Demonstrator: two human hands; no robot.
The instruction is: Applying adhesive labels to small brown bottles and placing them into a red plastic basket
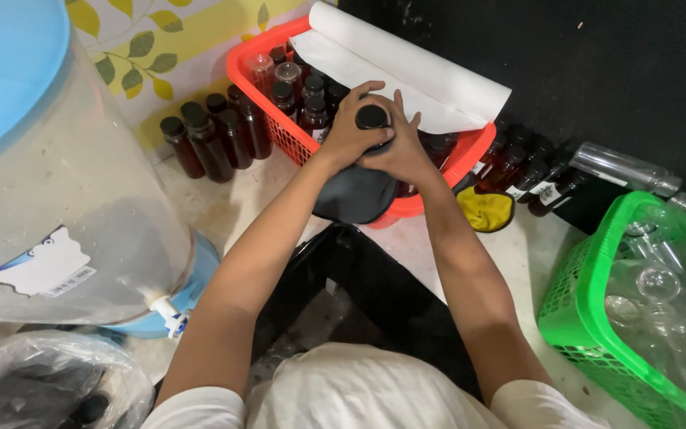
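Both my hands meet over the red basket point(257, 57). My left hand point(348, 131) wraps a small dark bottle whose black cap point(371, 117) shows between my fingers. My right hand point(403, 151) closes on the same bottle from the other side, fingers up by the cap. The bottle's body is hidden by my hands. Several dark capped bottles point(305, 97) stand in the basket, and a white paper roll point(414, 67) lies across its far side. A dark cloth point(353, 195) hangs over the basket's near rim under my wrists.
A large clear water dispenser with a blue lid point(49, 183) and white tap point(170, 315) stands at left. More dark bottles point(212, 135) line the wall. A green basket point(589, 318) of clear empty bottles sits at right. A yellow cloth point(487, 210) lies beside further bottles point(529, 179).
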